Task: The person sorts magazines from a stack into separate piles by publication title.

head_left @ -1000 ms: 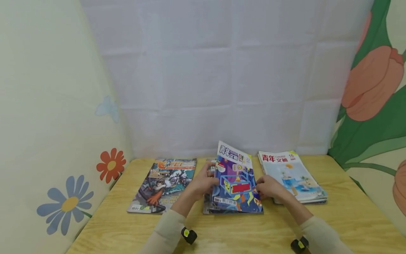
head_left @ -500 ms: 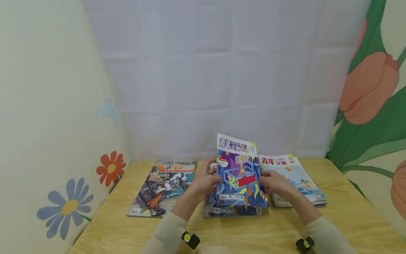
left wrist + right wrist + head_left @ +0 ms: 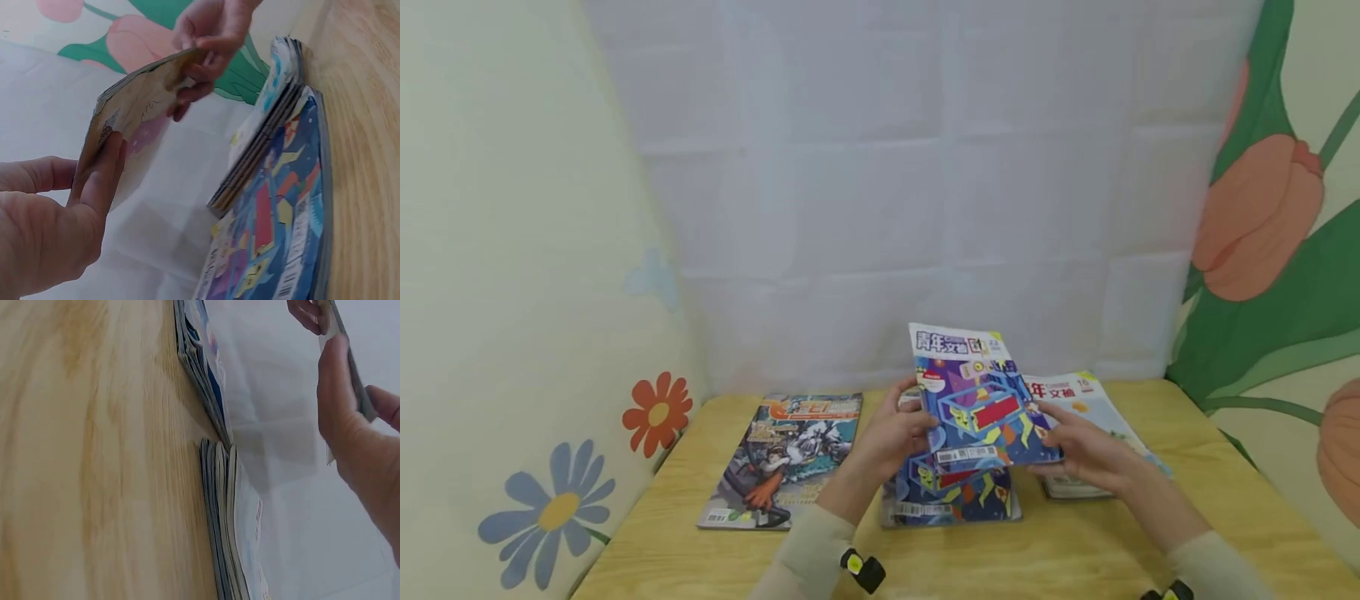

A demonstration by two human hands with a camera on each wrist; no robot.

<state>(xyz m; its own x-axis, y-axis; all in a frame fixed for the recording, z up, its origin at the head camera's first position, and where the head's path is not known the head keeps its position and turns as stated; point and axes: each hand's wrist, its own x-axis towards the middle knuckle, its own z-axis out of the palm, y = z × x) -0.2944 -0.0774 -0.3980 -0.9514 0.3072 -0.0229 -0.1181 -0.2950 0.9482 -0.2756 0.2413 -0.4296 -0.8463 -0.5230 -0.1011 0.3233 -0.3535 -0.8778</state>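
Both hands hold a blue-and-purple illustrated magazine [image 3: 977, 400] tilted above the middle stack of magazines [image 3: 951, 496]. Left hand [image 3: 891, 433] pinches its left edge; right hand [image 3: 1078, 446] pinches its right edge. The left wrist view alone shows the magazine's pale underside [image 3: 134, 112].

Both forearms in pale sleeves reach forward and inward, the left hand [image 3: 901, 429] raised with thumb on top and fingers [image 3: 103, 172] curled beneath in a pinching grip, the right hand [image 3: 1078, 446] mirroring it opposite, thumb [image 3: 334, 381] pressed forward, fingers tucked behind.
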